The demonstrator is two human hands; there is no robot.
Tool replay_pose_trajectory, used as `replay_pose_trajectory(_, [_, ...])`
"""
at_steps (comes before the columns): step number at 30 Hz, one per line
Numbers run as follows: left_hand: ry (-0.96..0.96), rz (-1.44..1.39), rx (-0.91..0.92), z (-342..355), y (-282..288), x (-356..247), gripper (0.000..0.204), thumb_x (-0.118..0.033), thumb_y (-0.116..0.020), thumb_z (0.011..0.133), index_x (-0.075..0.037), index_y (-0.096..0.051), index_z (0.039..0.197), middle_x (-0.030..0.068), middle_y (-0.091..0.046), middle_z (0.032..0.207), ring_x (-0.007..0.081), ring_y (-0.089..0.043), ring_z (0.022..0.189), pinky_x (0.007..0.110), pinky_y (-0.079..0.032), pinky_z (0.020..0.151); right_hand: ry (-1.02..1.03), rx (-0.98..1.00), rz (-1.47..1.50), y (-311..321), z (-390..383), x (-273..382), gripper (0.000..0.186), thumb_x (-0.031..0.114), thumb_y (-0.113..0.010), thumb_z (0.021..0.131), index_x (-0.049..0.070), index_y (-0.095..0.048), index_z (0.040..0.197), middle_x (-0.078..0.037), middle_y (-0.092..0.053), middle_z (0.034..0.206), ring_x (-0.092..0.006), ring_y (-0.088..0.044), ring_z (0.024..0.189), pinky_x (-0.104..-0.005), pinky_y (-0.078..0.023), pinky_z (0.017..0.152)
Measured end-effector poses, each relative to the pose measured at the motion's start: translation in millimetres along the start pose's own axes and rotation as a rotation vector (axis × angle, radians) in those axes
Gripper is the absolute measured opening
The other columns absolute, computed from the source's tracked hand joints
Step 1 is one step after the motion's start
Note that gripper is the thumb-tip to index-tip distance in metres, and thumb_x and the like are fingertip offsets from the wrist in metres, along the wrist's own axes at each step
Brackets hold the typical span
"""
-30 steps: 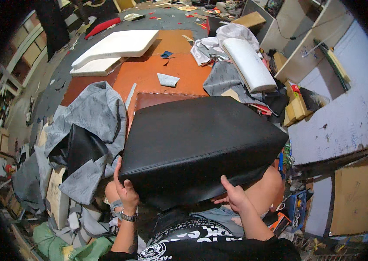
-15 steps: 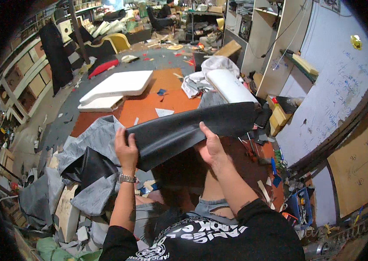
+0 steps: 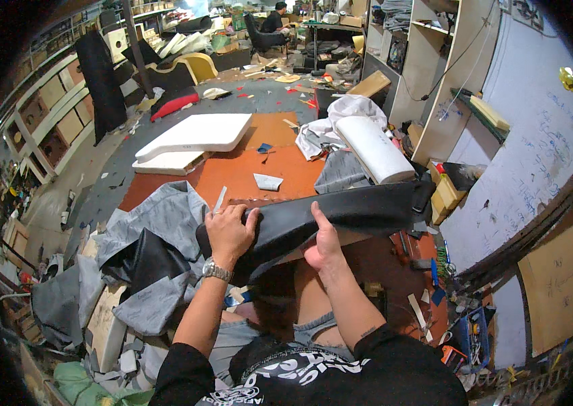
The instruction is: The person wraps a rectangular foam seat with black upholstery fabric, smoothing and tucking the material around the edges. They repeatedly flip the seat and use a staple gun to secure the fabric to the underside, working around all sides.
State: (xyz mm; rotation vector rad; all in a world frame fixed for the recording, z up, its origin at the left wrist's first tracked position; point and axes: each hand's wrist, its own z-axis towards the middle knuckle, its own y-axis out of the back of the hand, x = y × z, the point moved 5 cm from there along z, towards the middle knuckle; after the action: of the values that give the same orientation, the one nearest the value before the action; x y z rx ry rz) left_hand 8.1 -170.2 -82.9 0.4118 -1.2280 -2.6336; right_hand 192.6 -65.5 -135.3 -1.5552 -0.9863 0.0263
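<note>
A long piece of black leatherette (image 3: 361, 210) stretches across in front of me, its surface creased and its lower edge sagging. Near its left end, my left hand (image 3: 229, 233) is closed on it, fingers over the top. My right hand (image 3: 324, 243) grips the lower edge around the middle, thumb on the upper face and the other fingers hidden beneath. Left of my left hand lies a heap of grey-backed fabric (image 3: 154, 210), with a black leatherette fold (image 3: 158, 260) showing in it.
White foam slabs (image 3: 195, 135) lie on the orange sheet (image 3: 232, 172) ahead. A white padded cushion (image 3: 374, 149) rests at right, before shelves (image 3: 428, 74). Hand tools and a blue basket (image 3: 472, 335) are at lower right. Far back, a person (image 3: 274, 19) sits near a dark chair (image 3: 259, 35).
My left hand has moved right and farther over the leatherette. The piece has shifted right and slightly down, and its lower edge bends more. The whole view has also shifted a little.
</note>
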Motion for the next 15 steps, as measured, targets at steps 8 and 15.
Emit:
replay_pose_trajectory(8, [-0.022,-0.138,0.09,-2.3,20.7,-26.3,0.046,-0.045,-0.071,0.094,-0.011,-0.07,0.124,0.0129,-0.068,0.127,0.0346,-0.059,0.125,0.055,-0.04,0.106,-0.099,-0.001,0.105,-8.3,19.9,-6.4,0.037,0.037,-0.061,0.107,0.009,-0.062,0.131,-0.009,-0.067,0.131,-0.0292,-0.065,0.119,-0.0512,-0.047,0.111])
replay_pose_trajectory(15, [-0.19,-0.03,0.237,-46.8,38.8,-80.8,0.072,-0.035,-0.088,0.082,-0.008,-0.057,0.142,0.0213,-0.051,0.151,0.0433,-0.049,0.139,0.064,-0.038,0.115,-0.084,-0.036,-0.034,-8.2,-5.1,4.6,0.034,0.03,-0.061,0.108,0.006,-0.061,0.132,-0.01,-0.067,0.132,-0.0286,-0.066,0.119,-0.0501,-0.049,0.11])
